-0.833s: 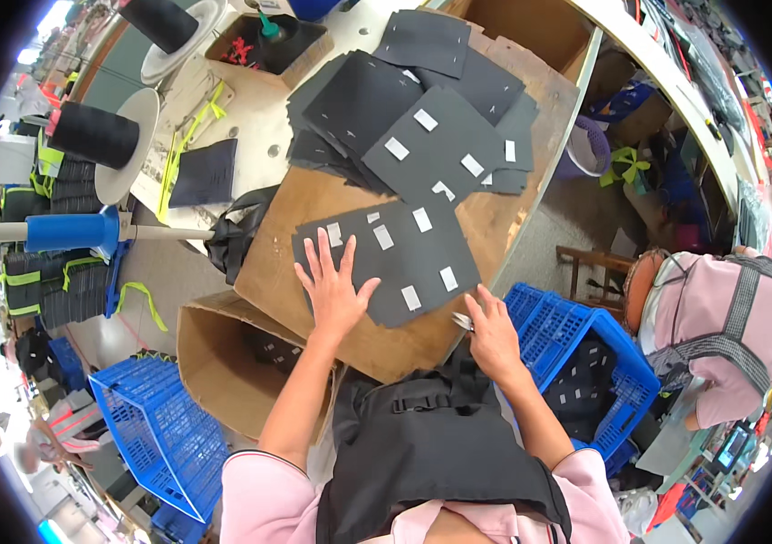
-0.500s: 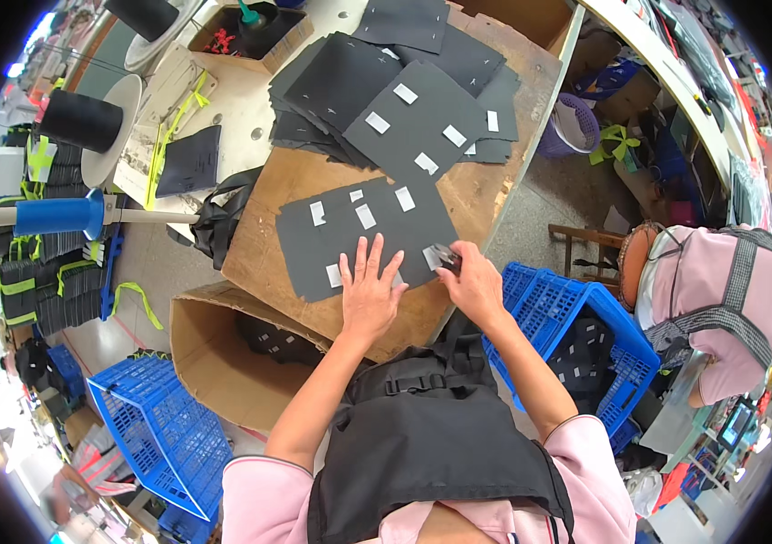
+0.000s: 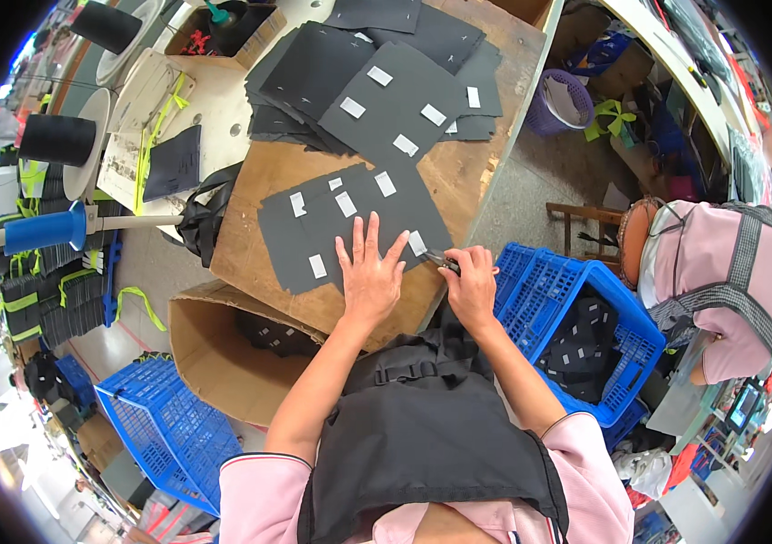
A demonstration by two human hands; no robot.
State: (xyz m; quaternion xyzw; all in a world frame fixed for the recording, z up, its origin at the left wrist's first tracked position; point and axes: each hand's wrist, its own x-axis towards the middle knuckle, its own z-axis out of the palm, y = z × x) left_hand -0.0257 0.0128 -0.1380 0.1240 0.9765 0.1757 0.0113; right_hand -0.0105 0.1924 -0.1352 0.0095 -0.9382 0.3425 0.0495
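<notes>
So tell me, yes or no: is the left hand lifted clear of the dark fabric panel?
No, the left hand lies flat with fingers spread on the dark fabric panel on the wooden table.

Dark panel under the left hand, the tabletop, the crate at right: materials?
Dark panel: looks like matte charcoal fabric or thin foam sheet; lies flat, no shine, carries white rectangular patches. Can't tell which.
Tabletop: bare brown board, probably plywood or fibreboard; dull, unpainted.
Blue crate: moulded plastic, lattice walls, slight gloss.
Left hand lies flat on the panel.

Bright, even daylight; strong fisheye edges
</notes>
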